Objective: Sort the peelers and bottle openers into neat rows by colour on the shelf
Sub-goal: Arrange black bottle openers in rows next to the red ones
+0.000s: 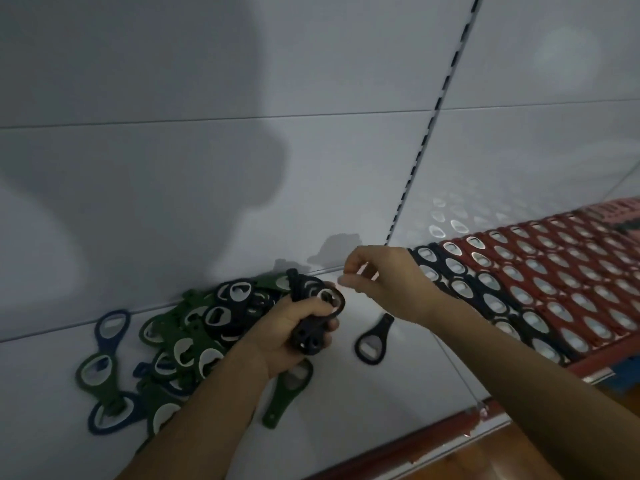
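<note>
Right now your left hand (289, 329) clamps a bundle of black bottle openers (313, 336). Your right hand (391, 282), its grip curled and contents unclear, is nearer the lone black opener (372, 342), which lies on the shelf (346, 410) with its handle towards the black row (485, 296).

White shelf (346, 403) with red front edge (415, 445), jumbled green openers (106, 393) and blue openers (104, 342) at nine o'clock, black bundle (308, 336) at centre, black rows (512, 317) then red rows (568, 271), silver-centred, at three o'clock.
</note>
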